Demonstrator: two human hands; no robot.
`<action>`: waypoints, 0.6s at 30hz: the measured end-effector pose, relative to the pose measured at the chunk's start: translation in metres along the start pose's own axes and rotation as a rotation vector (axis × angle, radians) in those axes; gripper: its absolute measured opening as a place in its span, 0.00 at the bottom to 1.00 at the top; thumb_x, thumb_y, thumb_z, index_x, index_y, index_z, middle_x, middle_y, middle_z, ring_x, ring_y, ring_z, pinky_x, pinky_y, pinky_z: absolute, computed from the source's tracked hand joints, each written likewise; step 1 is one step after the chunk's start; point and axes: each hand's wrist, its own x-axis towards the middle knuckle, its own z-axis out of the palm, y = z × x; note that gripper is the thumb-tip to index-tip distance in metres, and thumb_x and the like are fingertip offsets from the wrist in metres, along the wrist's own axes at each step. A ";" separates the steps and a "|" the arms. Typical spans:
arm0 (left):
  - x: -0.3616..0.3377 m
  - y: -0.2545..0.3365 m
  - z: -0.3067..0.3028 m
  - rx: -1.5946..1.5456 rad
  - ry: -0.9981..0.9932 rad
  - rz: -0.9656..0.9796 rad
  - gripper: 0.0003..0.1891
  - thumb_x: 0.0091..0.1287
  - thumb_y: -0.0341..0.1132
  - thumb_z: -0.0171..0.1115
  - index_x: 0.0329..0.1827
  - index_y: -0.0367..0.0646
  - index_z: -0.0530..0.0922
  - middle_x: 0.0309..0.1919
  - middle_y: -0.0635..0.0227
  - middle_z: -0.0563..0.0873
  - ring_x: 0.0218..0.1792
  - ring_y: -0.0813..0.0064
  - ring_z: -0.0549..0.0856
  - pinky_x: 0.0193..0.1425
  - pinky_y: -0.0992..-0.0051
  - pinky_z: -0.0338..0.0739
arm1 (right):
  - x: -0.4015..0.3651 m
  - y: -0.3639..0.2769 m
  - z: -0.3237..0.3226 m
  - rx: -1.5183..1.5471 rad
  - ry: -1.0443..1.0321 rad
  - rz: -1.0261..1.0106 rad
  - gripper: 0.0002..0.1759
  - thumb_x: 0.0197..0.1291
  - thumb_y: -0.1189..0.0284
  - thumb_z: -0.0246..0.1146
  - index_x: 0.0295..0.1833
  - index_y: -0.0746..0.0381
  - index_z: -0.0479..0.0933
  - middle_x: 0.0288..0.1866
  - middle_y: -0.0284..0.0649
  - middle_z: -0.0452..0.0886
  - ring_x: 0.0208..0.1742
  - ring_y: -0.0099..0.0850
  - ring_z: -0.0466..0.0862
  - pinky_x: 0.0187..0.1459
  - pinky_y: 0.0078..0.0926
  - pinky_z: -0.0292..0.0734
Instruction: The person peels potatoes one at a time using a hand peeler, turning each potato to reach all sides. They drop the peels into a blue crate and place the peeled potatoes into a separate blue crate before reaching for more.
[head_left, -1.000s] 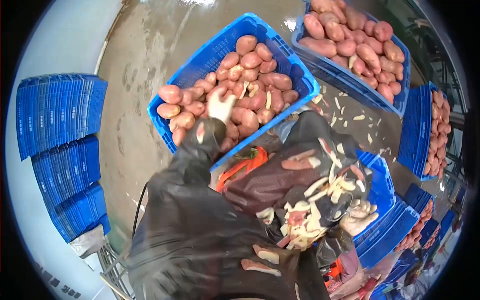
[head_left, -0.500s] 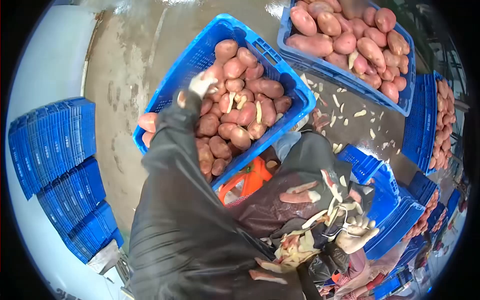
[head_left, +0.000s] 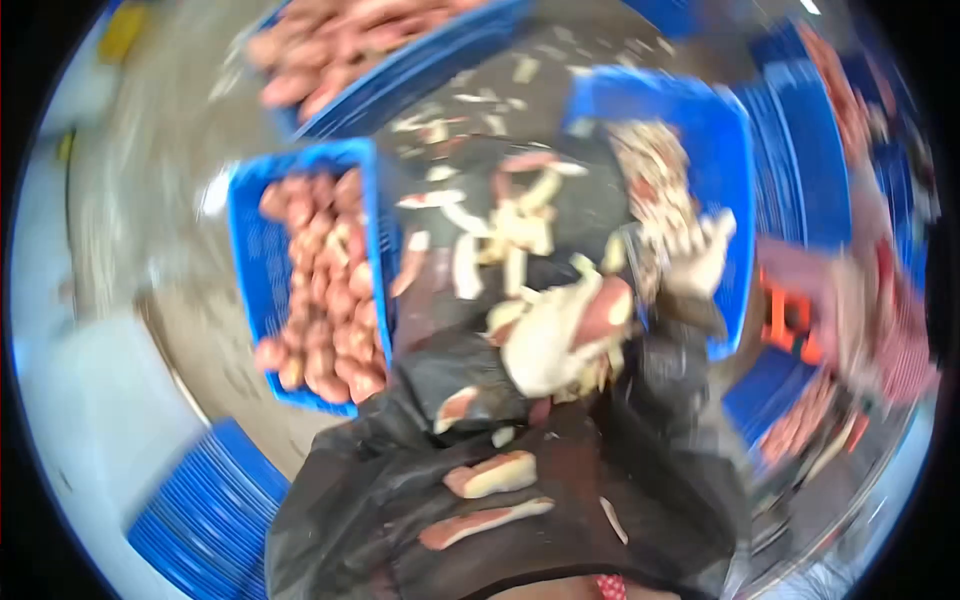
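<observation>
Over the lap, my gloved left hand (head_left: 540,350) is wrapped round a reddish potato (head_left: 605,310). To its right, my gloved right hand (head_left: 695,262) is at a blue crate (head_left: 738,170) with pale strips (head_left: 650,165) inside. Its fingers look curled, with the thumb raised; a thin dark tool-like shape is beside them, too blurred to name. Potato peelings (head_left: 520,225) lie on the dark apron. Left of the lap is a blue crate (head_left: 368,165) of unpeeled potatoes (head_left: 325,285).
Another potato crate (head_left: 400,85) is at the top. Peelings lie scattered on the wet floor (head_left: 525,70). Stacked blue crates (head_left: 215,510) are at the lower left, with more crates (head_left: 815,150) at the right. A person in pink sleeves (head_left: 840,290) is at the right.
The view has turned right. My left hand has left the potato crate and now holds a potato over the lap. My right hand is now over the crate with strips.
</observation>
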 end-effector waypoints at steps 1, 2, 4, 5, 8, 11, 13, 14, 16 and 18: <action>-0.001 0.002 0.000 0.024 0.014 0.056 0.39 0.46 0.39 0.70 0.62 0.35 0.64 0.47 0.51 0.78 0.47 0.52 0.78 0.54 0.61 0.69 | 0.040 -0.006 -0.039 0.108 -0.204 -0.045 0.25 0.64 0.48 0.50 0.18 0.49 0.59 0.10 0.25 0.53 0.12 0.20 0.53 0.16 0.22 0.49; 0.000 0.007 -0.001 0.129 -0.064 0.023 0.40 0.50 0.42 0.69 0.64 0.36 0.61 0.42 0.51 0.77 0.43 0.52 0.77 0.50 0.59 0.69 | -0.053 -0.022 0.037 0.261 0.140 -0.048 0.23 0.65 0.50 0.50 0.19 0.48 0.59 0.11 0.24 0.55 0.12 0.19 0.54 0.16 0.21 0.52; 0.005 0.011 -0.002 0.258 -0.147 -0.009 0.43 0.48 0.45 0.70 0.66 0.39 0.60 0.41 0.53 0.77 0.43 0.54 0.78 0.45 0.61 0.72 | 0.002 0.005 -0.039 0.302 -0.287 -0.288 0.22 0.67 0.52 0.48 0.21 0.49 0.59 0.11 0.24 0.54 0.12 0.20 0.55 0.16 0.20 0.54; 0.004 0.007 0.000 0.239 -0.150 -0.025 0.43 0.48 0.45 0.70 0.66 0.39 0.59 0.42 0.54 0.77 0.43 0.53 0.78 0.45 0.61 0.73 | -0.007 0.024 -0.039 0.328 -0.408 -0.050 0.24 0.66 0.49 0.47 0.20 0.51 0.60 0.11 0.25 0.56 0.11 0.22 0.56 0.15 0.24 0.54; 0.014 0.004 -0.007 0.158 -0.218 -0.109 0.43 0.51 0.45 0.70 0.67 0.37 0.58 0.54 0.48 0.73 0.53 0.54 0.76 0.58 0.64 0.69 | 0.042 0.023 -0.039 0.434 -0.104 0.075 0.28 0.66 0.47 0.45 0.18 0.53 0.60 0.10 0.27 0.56 0.09 0.26 0.56 0.12 0.27 0.53; 0.017 0.007 -0.004 -0.049 -0.145 -0.014 0.39 0.56 0.41 0.64 0.67 0.34 0.57 0.61 0.54 0.69 0.61 0.64 0.69 0.66 0.68 0.59 | -0.011 0.028 -0.033 0.455 -0.739 0.015 0.26 0.67 0.51 0.45 0.20 0.55 0.63 0.11 0.30 0.62 0.12 0.27 0.66 0.17 0.26 0.62; 0.010 -0.006 0.002 -0.159 -0.112 -0.070 0.38 0.56 0.40 0.63 0.67 0.33 0.57 0.61 0.54 0.68 0.61 0.64 0.69 0.67 0.68 0.58 | 0.004 0.040 -0.033 0.366 -0.369 0.123 0.25 0.67 0.49 0.45 0.22 0.53 0.63 0.11 0.29 0.60 0.11 0.27 0.62 0.16 0.25 0.62; 0.012 -0.013 0.003 -0.270 -0.042 -0.097 0.37 0.57 0.40 0.62 0.67 0.33 0.57 0.60 0.55 0.68 0.62 0.65 0.68 0.67 0.69 0.57 | 0.039 0.041 -0.033 0.317 -0.206 0.047 0.24 0.66 0.49 0.46 0.22 0.52 0.63 0.12 0.28 0.60 0.10 0.26 0.61 0.16 0.24 0.61; 0.014 -0.014 0.008 -0.178 -0.012 -0.043 0.37 0.56 0.37 0.64 0.68 0.37 0.57 0.65 0.53 0.64 0.66 0.57 0.62 0.69 0.65 0.54 | 0.020 0.025 -0.038 0.525 -0.461 -0.008 0.24 0.65 0.48 0.47 0.23 0.52 0.63 0.13 0.27 0.61 0.12 0.25 0.61 0.17 0.23 0.62; 0.003 -0.022 0.020 -0.287 0.111 -0.101 0.31 0.64 0.36 0.53 0.67 0.33 0.56 0.62 0.56 0.65 0.63 0.67 0.66 0.67 0.71 0.56 | -0.025 0.034 -0.026 0.308 -0.666 0.131 0.23 0.66 0.49 0.48 0.23 0.52 0.63 0.14 0.26 0.61 0.15 0.22 0.64 0.20 0.26 0.63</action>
